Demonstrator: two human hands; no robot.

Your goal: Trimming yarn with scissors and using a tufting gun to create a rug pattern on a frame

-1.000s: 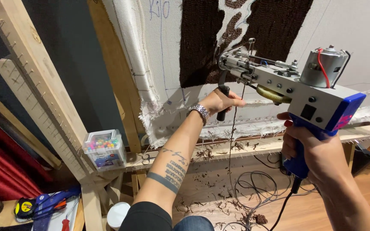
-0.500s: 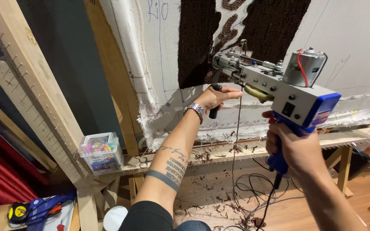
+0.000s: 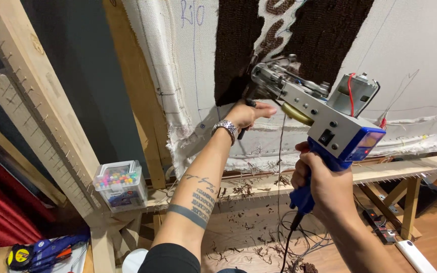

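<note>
Both hands have lifted the tufting gun (image 3: 324, 119) a bit higher up the cloth than it was a moment ago. Now its metal tip is right against the brown yarn patch (image 3: 238, 45) on the white cloth (image 3: 410, 55). The right hand (image 3: 322, 184) is wrapped tight around the blue grip at the bottom of the gun. The left hand (image 3: 246, 114) is closed around the small black handle near the front, with a silver watch (image 3: 226, 126) on that wrist. A black cord (image 3: 287, 242) hangs down from the grip. A clear box of coloured beads (image 3: 118, 184) sits on the wooden frame (image 3: 41, 116), well off to the left.
</note>
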